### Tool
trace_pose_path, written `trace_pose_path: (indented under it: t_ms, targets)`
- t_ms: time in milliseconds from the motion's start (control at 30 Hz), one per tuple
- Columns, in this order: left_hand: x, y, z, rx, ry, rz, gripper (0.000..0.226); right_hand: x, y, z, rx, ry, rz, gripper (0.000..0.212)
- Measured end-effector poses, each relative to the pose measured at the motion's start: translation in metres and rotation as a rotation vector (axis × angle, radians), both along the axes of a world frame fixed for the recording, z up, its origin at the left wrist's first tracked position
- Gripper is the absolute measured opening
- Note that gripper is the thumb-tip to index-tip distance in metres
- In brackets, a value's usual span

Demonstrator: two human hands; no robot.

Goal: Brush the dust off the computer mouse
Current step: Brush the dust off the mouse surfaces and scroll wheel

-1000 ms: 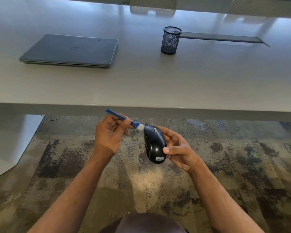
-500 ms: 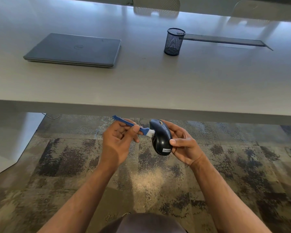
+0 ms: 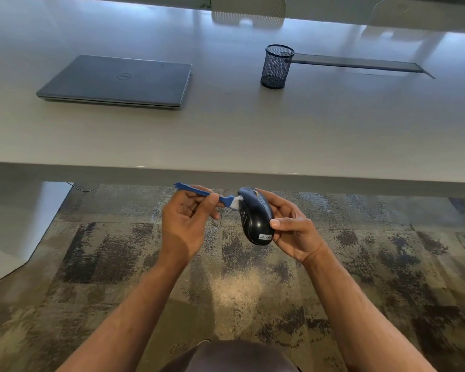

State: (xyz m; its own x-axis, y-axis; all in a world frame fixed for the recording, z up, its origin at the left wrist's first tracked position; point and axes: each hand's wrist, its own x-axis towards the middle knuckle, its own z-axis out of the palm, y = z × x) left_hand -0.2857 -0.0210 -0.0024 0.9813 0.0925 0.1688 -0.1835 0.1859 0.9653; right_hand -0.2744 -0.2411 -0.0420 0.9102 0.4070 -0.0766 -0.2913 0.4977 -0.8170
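Over the last second the glossy black Lenovo computer mouse (image 3: 255,218) has been turned in the right hand (image 3: 290,229): 1 second ago its top faced the camera squarely, and now its left flank and grooved side show, nose pointing to 12 o'clock. The white bristles of the small blue plastic-handled brush (image 3: 199,193) have shifted from the nose area near the wheel to the upper left edge, at about 10 o'clock on the mouse body, where they now touch it. Judged from this, brushing is under way and moving onto the side seam; the rear and the right flank probably remain to be done.

The left hand (image 3: 185,224) pinches the brush handle between thumb and curled fingers, palm turned toward the camera, the handle's forked tail pointing to 9 o'clock. The right hand cradles the mouse from its right side, thumb pressed on the shell near the label, fingers wrapped behind. Both are held in the air in front of the near edge of the pale grey desk (image 3: 226,146), above the mottled carpet (image 3: 118,264).

On the desk, a closed grey laptop (image 3: 118,80) lies at 11 o'clock and a dark mesh pen cup (image 3: 277,66) stands at 1 o'clock.
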Motion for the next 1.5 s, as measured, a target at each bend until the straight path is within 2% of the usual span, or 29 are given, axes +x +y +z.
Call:
trace_pose_path:
  t_ms: [167,300,500,733,867,1133,1300,1500]
  targets:
    - [-0.012,0.003,-0.003,-0.014,-0.028,-0.061,0.007,0.001,-0.002,0.004,0.004,-0.006,0.007,0.087]
    - [-0.007,0.007,0.0,0.019,-0.018,0.073,0.004,0.0,-0.003,0.004,0.002,0.0,0.022,0.078]
    - [0.006,0.0,0.012,0.048,0.025,0.178,0.007,0.001,0.002,0.007,0.003,-0.008,0.034,0.082]
    - [-0.002,-0.006,0.003,0.035,0.055,0.111,0.009,0.001,0.002,0.005,0.031,-0.01,0.002,0.078]
    - [-0.006,-0.002,-0.005,0.05,0.053,0.031,0.009,0.002,0.0,0.002,0.013,-0.016,-0.004,0.086]
    - [0.006,0.002,0.012,0.058,0.041,0.178,0.007,0.001,0.002,0.003,0.006,-0.015,0.002,0.086]
    - [0.004,-0.005,0.006,0.132,0.079,0.114,0.007,0.003,0.002,0.006,0.017,-0.014,0.004,0.094]
    - [-0.005,0.001,-0.009,0.225,0.08,0.043,0.012,0.002,-0.003,0.004,0.002,-0.005,-0.006,0.084]
